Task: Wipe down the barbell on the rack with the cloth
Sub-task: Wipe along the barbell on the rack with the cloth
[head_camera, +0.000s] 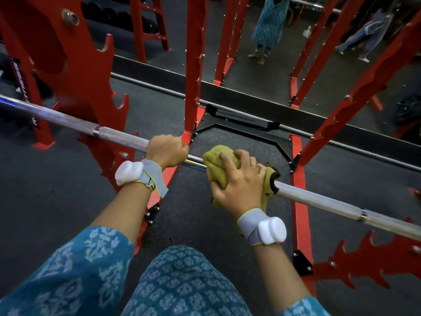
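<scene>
Olive-yellow cloth (215, 163): bunched and folded over the barbell (319, 199) at about mid-shaft, a dark-edged corner trailing along the bar on the side away from the left hand.

Right hand (239, 181): on top of the cloth; grip clamped round cloth and barbell together, fingers curled over the far side, thumb on the near side.

Left hand (167, 150): directly on the barbell, just beside the cloth; grip clamped on bare steel, apparently to steady the bar.

Barbell: long steel shaft lying across the red rack (86, 92), running out past both hands; a ring mark shows on each outer stretch; a short glossy length shows between the two hands.

Wrist bands (129, 173): grey, each with a white pod; one on each wrist, near side of the barbell.

Floor (205, 213): dark rubber, beneath the barbell.

Progress, as a judgement: wiping is under way at the middle of the barbell; no stretch looks plainly cleaner than another, so what is finished cannot be told; the length under the left hand and both outer stretches toward the ends probably remain; the left hand would have to shift for the cloth to pass.
</scene>
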A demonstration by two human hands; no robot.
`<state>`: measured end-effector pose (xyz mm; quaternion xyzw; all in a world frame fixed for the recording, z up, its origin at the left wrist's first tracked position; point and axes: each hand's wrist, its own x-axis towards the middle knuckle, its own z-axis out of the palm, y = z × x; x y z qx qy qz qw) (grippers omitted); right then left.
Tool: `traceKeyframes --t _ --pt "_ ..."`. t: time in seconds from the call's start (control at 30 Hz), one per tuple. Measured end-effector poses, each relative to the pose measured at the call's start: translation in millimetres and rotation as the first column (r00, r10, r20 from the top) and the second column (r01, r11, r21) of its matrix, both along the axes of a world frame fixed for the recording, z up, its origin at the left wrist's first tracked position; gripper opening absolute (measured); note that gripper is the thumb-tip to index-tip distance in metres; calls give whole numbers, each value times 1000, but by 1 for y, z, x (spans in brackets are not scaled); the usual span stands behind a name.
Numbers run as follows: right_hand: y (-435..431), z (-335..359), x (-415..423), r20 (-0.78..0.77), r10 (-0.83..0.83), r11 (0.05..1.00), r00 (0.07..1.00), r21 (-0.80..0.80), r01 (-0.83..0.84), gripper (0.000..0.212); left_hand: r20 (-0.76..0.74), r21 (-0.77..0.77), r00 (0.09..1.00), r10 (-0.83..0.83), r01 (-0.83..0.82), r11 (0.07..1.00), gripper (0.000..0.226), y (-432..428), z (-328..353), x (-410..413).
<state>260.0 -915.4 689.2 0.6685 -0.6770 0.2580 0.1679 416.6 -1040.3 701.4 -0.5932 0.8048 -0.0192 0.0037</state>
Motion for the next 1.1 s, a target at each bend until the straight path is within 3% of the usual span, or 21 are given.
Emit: traceKeyframes --t 0.17,0.37,0.5,0.67,0.73,0.9,1.0,1.1 --pt "19 -9 -23 -27 5 999 1000 -44 -6 57 -7 -4 1000 -8 8 1000 41 -1 -1 1" --pt "2 17 -34 206 -228 974 952 42 225 57 -8 -39 999 -34 34 999 43 -4 -5 2" --pt "1 11 -25 124 -111 994 986 6 111 55 89 -64 983 -163 169 984 69 -12 -15 6" --pt "30 -22 -43 -93 118 988 989 -86 -126 57 74 -65 982 -172 177 982 71 -14 -19 7" --pt "35 -25 -54 -97 94 990 991 -98 -104 57 81 -67 982 -171 177 982 68 -15 -20 8" --pt "21 -3 -45 76 -77 995 994 -50 81 55 101 -85 984 -147 156 984 49 -13 -20 8" --pt "10 1 -25 2 -32 999 999 -9 32 57 97 -67 986 -138 145 987 40 -14 -20 7" --pt "-3 -7 8 -82 44 999 996 24 -42 69 130 -65 977 -168 177 982 48 -13 -18 8"
